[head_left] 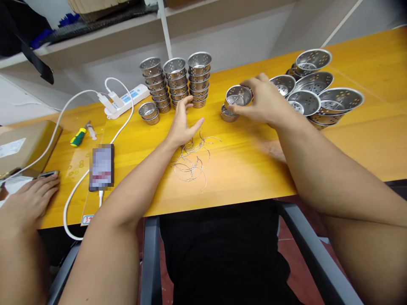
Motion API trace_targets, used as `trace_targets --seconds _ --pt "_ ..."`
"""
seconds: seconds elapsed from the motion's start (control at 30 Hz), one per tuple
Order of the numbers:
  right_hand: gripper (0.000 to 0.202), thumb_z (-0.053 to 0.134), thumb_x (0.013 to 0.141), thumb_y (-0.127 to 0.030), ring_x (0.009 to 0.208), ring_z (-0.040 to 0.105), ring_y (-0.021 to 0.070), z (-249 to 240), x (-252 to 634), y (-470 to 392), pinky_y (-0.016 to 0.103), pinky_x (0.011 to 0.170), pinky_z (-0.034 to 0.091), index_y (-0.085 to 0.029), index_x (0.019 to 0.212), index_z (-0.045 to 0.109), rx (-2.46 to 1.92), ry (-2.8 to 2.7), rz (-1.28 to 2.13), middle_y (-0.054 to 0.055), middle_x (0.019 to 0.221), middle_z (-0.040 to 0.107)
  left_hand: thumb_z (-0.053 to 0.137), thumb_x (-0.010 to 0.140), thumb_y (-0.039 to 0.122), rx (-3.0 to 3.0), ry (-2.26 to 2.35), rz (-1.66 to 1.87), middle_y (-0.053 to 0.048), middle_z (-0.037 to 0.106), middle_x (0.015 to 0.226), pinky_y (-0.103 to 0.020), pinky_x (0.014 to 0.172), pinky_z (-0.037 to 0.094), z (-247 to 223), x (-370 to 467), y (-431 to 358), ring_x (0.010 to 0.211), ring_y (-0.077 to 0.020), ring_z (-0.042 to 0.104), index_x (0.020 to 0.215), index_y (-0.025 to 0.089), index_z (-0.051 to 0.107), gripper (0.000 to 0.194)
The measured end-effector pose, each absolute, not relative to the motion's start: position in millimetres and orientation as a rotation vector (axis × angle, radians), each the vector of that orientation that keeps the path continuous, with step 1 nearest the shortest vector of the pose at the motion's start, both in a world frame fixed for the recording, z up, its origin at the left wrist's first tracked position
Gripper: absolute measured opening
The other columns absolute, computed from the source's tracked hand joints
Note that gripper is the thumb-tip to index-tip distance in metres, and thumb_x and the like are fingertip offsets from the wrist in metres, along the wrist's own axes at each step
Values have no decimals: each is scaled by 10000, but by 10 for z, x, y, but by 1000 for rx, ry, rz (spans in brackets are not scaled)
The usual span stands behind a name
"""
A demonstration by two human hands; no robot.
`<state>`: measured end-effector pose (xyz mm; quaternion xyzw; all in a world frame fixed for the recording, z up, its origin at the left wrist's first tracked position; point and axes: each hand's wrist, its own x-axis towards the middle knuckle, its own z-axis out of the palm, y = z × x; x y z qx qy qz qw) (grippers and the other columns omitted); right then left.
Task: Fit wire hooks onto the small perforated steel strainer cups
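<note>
My right hand (pixel 263 98) is closed on the rim of a perforated metal cup (pixel 238 96), thumb in front and fingers behind. Just below it is another metal cup (pixel 229 114) on the table; whether the two touch, I cannot tell. My left hand (pixel 182 123) is open, its fingers spread and holding nothing, in front of the tall stacks of perforated cups (pixel 199 80). Thin curved wires (pixel 192 163) lie loose on the table beside that hand. A short stack of cups (pixel 149 113) stands to its left.
More perforated cups (pixel 303 103) are grouped at the right. A white power strip (pixel 127 101), a charging phone (pixel 101 167), a green and yellow screwdriver (pixel 79 136) and a cardboard box (pixel 28 142) occupy the left. Another person's hand (pixel 28 199) rests at the left edge.
</note>
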<state>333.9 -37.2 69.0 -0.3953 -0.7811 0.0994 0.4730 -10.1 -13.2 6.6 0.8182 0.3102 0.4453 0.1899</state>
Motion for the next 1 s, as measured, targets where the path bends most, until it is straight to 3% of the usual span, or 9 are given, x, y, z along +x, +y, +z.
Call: trace_targets --seconds 0.17,0.33,0.43,0.53,0.6,0.7,0.8,0.9,1.0 --pt "658 1110 767 -658 1220 695 390 518 3425 -210 501 1087 589 -195 1107 788 -1026 -1937 329 156 1062 744 771 992 764 2263 936 1364 -185 455 1763 -691 1480 358 230 -98 -219 1731 -431 438 1674 321 419 886" --pt "695 1168 645 -638 1050 694 339 459 3456 -142 479 978 600 -183 1018 799 -1179 -1990 304 122 948 701 835 992 645 2245 1166 1737 -152 381 1855 -679 1558 204 416 -231 -228 1851 -399 247 1619 351 463 786" --pt "636 1146 669 -648 1027 692 346 532 3442 -186 500 977 615 -216 951 776 -1292 -2026 324 119 950 688 909 943 474 2164 1402 1905 -157 376 1881 -635 1568 219 523 -398 -186 1860 -390 256 1585 336 498 775" --pt "558 1076 749 -669 1106 690 398 615 3403 -264 583 1041 619 -252 940 758 -1385 -2068 347 139 1020 690 934 853 221 1911 1864 1757 -196 324 1910 -568 1568 253 667 -518 -216 1864 -369 285 1572 264 462 861" --pt "567 1050 767 -676 1182 682 441 633 3385 -307 648 1093 605 -250 1025 780 -1422 -2073 365 155 1082 689 929 802 113 1679 2120 1611 -239 291 1916 -559 1561 267 749 -553 -252 1863 -377 295 1588 209 416 944" --pt "776 1063 749 -691 1263 681 479 619 3372 -356 686 1156 581 -202 1286 788 -1369 -2047 362 192 1221 695 927 772 34 1388 2263 1491 -269 297 1908 -552 1547 302 799 -596 -250 1841 -390 347 1585 169 381 988" --pt "947 1018 812 -735 1422 623 535 670 3312 -448 734 1237 530 -186 1515 703 -1238 -2050 316 247 1415 660 895 833 23 1320 2172 1468 -275 488 1792 -475 1500 396 771 -678 -182 1734 -344 533 1573 144 362 920" --pt "846 884 960 -725 1585 495 571 836 3149 -617 810 1328 420 -275 1632 638 -1151 -2098 236 245 1586 600 914 855 53 1317 2095 1528 -235 567 1727 -443 1486 406 714 -772 -104 1675 -324 594 1533 175 397 862" --pt "664 741 1075 -673 1591 509 523 991 2927 -804 764 1363 407 -352 1648 647 -1088 -2116 148 200 1665 584 963 815 77 1319 2087 1610 -199 547 1731 -481 1509 364 631 -860 -22 1710 -340 536 1444 221 461 818"
